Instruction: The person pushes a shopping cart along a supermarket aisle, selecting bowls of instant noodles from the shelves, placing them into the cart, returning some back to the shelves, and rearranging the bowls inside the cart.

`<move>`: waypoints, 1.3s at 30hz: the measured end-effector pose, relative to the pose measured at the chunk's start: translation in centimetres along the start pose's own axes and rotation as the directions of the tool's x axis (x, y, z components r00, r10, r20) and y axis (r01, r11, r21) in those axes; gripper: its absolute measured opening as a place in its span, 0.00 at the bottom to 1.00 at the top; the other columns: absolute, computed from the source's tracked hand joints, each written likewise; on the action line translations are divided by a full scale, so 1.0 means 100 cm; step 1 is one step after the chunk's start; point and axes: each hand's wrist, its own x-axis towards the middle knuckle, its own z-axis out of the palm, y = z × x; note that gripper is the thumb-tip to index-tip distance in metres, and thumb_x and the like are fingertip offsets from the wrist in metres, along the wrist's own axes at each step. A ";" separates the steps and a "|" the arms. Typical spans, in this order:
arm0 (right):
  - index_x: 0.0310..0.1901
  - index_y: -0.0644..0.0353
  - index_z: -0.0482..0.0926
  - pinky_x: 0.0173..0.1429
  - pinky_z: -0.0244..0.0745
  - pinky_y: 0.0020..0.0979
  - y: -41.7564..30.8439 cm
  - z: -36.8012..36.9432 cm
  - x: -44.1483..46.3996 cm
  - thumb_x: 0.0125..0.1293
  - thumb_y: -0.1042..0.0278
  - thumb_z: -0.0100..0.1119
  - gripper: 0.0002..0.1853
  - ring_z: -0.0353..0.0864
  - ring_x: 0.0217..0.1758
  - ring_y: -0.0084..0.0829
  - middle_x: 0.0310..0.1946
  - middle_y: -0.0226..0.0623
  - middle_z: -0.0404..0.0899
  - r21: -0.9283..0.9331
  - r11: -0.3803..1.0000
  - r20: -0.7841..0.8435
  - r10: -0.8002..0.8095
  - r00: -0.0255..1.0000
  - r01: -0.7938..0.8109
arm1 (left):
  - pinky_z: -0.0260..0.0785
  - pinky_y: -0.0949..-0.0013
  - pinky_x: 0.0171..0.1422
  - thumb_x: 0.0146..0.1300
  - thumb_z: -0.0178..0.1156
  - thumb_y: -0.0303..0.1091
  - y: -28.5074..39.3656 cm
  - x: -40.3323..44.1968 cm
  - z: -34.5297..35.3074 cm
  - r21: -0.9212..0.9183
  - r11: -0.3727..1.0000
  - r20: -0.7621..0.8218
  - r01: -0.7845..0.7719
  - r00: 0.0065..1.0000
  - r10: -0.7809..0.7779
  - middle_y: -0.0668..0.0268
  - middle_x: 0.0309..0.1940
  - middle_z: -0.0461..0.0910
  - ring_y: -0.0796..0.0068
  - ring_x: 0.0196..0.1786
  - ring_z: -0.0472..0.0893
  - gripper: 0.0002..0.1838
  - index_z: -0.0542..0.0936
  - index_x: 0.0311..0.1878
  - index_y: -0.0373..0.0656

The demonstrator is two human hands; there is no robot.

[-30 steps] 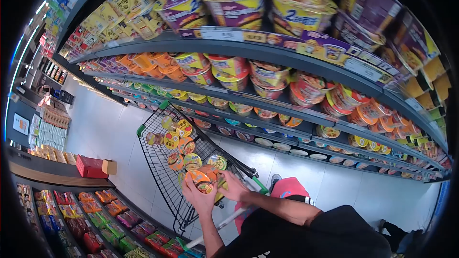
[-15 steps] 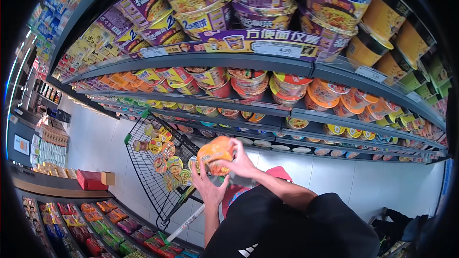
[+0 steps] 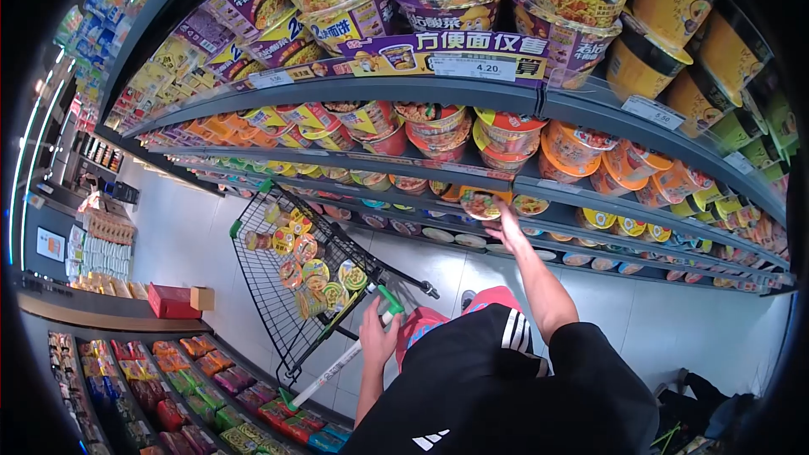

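My right hand reaches to a lower shelf and holds an orange noodle bowl by its side, at the shelf's front edge. My left hand is at the cart handle, near its green end piece; its fingers are bent, and whether they wrap the bar is unclear. To the left of my body stands the black wire shopping cart, holding several round noodle bowls in yellow, orange and green.
Tall shelves of purple, yellow and orange noodle tubs curve across the top. Bagged goods fill a lower-left rack. A red box sits on a ledge at left. Dark-clothed legs of a person show at lower right.
The orange bowl that both hands held has moved from in front of my body to the shelf, in my right hand. My left hand has let go and lowered to the cart handle.
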 end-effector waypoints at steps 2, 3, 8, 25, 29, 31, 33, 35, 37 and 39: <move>0.83 0.38 0.60 0.66 0.79 0.53 0.003 -0.009 0.009 0.69 0.23 0.65 0.49 0.87 0.56 0.40 0.72 0.41 0.76 -0.022 1.000 0.005 0.013 1.000 -0.013 | 0.72 0.46 0.66 0.71 0.72 0.49 0.000 -0.002 0.002 0.050 0.999 0.010 -0.009 1.000 0.009 0.50 0.69 0.81 0.44 0.66 0.83 0.39 0.73 0.80 0.42; 0.82 0.38 0.60 0.66 0.79 0.53 0.005 -0.011 0.013 0.70 0.23 0.66 0.48 0.87 0.56 0.39 0.71 0.40 0.77 -0.035 0.999 0.005 0.017 1.000 -0.017 | 0.71 0.46 0.66 0.72 0.71 0.50 0.004 -0.003 0.001 0.085 0.996 0.029 -0.012 1.000 0.009 0.50 0.69 0.82 0.45 0.66 0.84 0.38 0.74 0.79 0.42; 0.80 0.37 0.62 0.63 0.80 0.49 0.016 -0.003 0.025 0.71 0.25 0.66 0.44 0.87 0.55 0.34 0.64 0.37 0.81 0.024 1.000 -0.060 -0.015 0.998 0.016 | 0.71 0.48 0.66 0.71 0.70 0.51 0.008 -0.005 0.003 0.109 0.993 0.023 -0.040 0.999 0.037 0.51 0.65 0.85 0.49 0.66 0.85 0.37 0.75 0.78 0.43; 0.75 0.37 0.57 0.54 0.90 0.48 0.026 -0.005 0.077 0.76 0.23 0.61 0.40 0.90 0.48 0.36 0.57 0.42 0.81 0.233 0.972 -0.169 0.012 0.986 0.028 | 0.71 0.50 0.56 0.69 0.70 0.51 0.002 -0.007 0.012 0.274 0.954 -0.013 -0.118 0.992 0.126 0.56 0.50 0.89 0.56 0.54 0.88 0.32 0.81 0.71 0.45; 0.74 0.39 0.56 0.53 0.92 0.47 0.029 -0.006 0.085 0.75 0.23 0.62 0.41 0.90 0.50 0.38 0.56 0.44 0.81 0.249 0.967 -0.165 -0.012 0.986 0.053 | 0.72 0.50 0.54 0.67 0.70 0.50 -0.001 -0.007 0.015 0.286 0.953 -0.028 -0.103 0.993 0.116 0.57 0.49 0.90 0.56 0.51 0.88 0.31 0.83 0.70 0.46; 0.74 0.39 0.56 0.54 0.91 0.47 0.031 -0.003 0.085 0.76 0.24 0.62 0.41 0.90 0.51 0.39 0.57 0.44 0.81 0.235 0.969 -0.197 -0.028 0.980 0.074 | 0.72 0.49 0.53 0.67 0.70 0.49 -0.001 -0.003 0.018 0.281 0.954 -0.055 -0.104 0.991 0.124 0.57 0.46 0.89 0.54 0.49 0.89 0.30 0.83 0.69 0.46; 0.74 0.40 0.57 0.52 0.92 0.47 0.033 -0.001 0.083 0.78 0.26 0.61 0.39 0.91 0.51 0.38 0.57 0.43 0.82 0.208 0.976 -0.226 -0.023 0.974 0.072 | 0.72 0.47 0.51 0.66 0.70 0.48 -0.002 -0.003 0.020 0.268 0.956 -0.092 -0.115 0.985 0.145 0.57 0.42 0.89 0.52 0.47 0.89 0.29 0.83 0.67 0.46; 0.74 0.40 0.59 0.48 0.92 0.45 0.032 -0.001 0.080 0.79 0.28 0.61 0.37 0.91 0.50 0.36 0.58 0.42 0.83 0.168 0.985 -0.251 -0.006 0.968 0.050 | 0.72 0.47 0.51 0.65 0.70 0.48 -0.002 -0.003 0.020 0.273 0.956 -0.091 -0.106 0.987 0.135 0.57 0.42 0.89 0.52 0.47 0.89 0.29 0.84 0.66 0.46; 0.78 0.41 0.60 0.51 0.90 0.45 0.033 -0.005 0.080 0.78 0.27 0.61 0.40 0.90 0.52 0.37 0.60 0.41 0.83 0.057 0.998 -0.283 -0.007 0.959 0.024 | 0.72 0.47 0.50 0.65 0.70 0.47 0.000 -0.003 0.020 0.277 0.956 -0.090 -0.099 0.988 0.129 0.57 0.43 0.89 0.52 0.47 0.89 0.28 0.84 0.66 0.46; 0.80 0.42 0.62 0.52 0.88 0.45 0.031 -0.008 0.078 0.77 0.26 0.62 0.42 0.90 0.53 0.38 0.61 0.39 0.84 -0.041 0.999 -0.304 -0.027 0.952 0.016 | 0.73 0.47 0.50 0.64 0.70 0.47 0.000 -0.004 0.020 0.282 0.955 -0.087 -0.095 0.988 0.124 0.58 0.43 0.90 0.53 0.47 0.89 0.28 0.84 0.66 0.47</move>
